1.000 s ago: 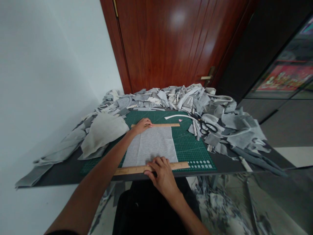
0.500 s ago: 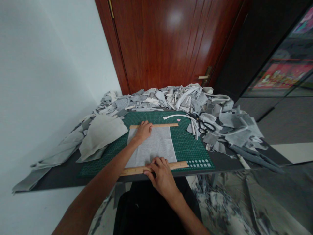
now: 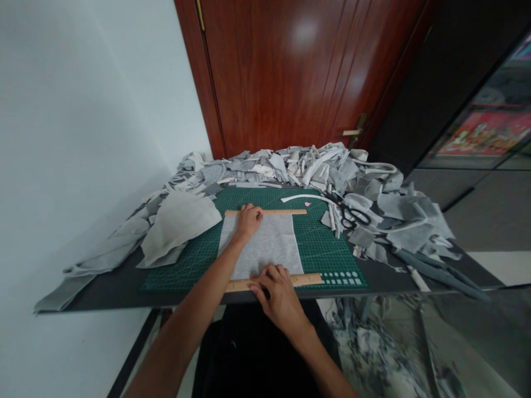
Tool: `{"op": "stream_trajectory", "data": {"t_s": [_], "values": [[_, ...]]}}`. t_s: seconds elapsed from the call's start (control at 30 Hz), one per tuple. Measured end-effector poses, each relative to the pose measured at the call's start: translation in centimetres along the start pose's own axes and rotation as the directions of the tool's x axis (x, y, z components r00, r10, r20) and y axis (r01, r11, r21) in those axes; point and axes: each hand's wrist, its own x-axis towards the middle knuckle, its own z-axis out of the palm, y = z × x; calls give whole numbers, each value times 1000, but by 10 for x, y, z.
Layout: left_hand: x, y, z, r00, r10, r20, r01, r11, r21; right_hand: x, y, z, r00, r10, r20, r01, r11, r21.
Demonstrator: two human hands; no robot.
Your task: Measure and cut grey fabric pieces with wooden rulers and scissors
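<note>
A grey rectangle of fabric (image 3: 269, 243) lies flat on a green cutting mat (image 3: 323, 243). A wooden ruler (image 3: 286, 211) lies along its far edge, and my left hand (image 3: 249, 220) presses down on the ruler and the cloth there. A second wooden ruler (image 3: 305, 279) lies along the near edge, and my right hand (image 3: 280, 293) rests on it with fingers spread over the ruler and the fabric's edge. Neither hand grips anything.
Heaps of grey and white fabric scraps (image 3: 315, 166) ring the mat at the back and right. Black-handled scissors (image 3: 352, 214) lie at the mat's right. A large pale cloth piece (image 3: 178, 224) sits left. The dark table (image 3: 103, 287) stands before a brown door (image 3: 290, 72).
My left hand has slid a little to the right along the far ruler. The right hand has stayed on the near ruler. The view has shifted slightly.
</note>
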Motion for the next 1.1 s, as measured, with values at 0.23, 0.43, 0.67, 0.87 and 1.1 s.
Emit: {"op": "stream_trajectory", "data": {"t_s": [0.23, 0.43, 0.67, 0.87, 1.1], "values": [[0, -1, 1, 1000, 7, -9, -8, 1000, -21, 39, 62, -43, 999, -35, -42, 28, 987, -158], [-3, 0, 1, 1000, 15, -17, -15, 999, -31, 48, 116, -49, 977, 93, 192, -5, 909, -416], [-3, 1, 1, 1000, 24, -16, -24, 999, -26, 38, 124, -52, 973, 97, 208, 4, 899, -438], [-3, 3, -2, 1000, 21, -11, -21, 999, -34, 68, 122, -58, 979, 75, 190, 14, 903, -430], [-4, 3, -3, 1000, 13, -5, -13, 1000, -25, 103, 145, -44, 961, -69, 267, 172, 909, -381]]}}
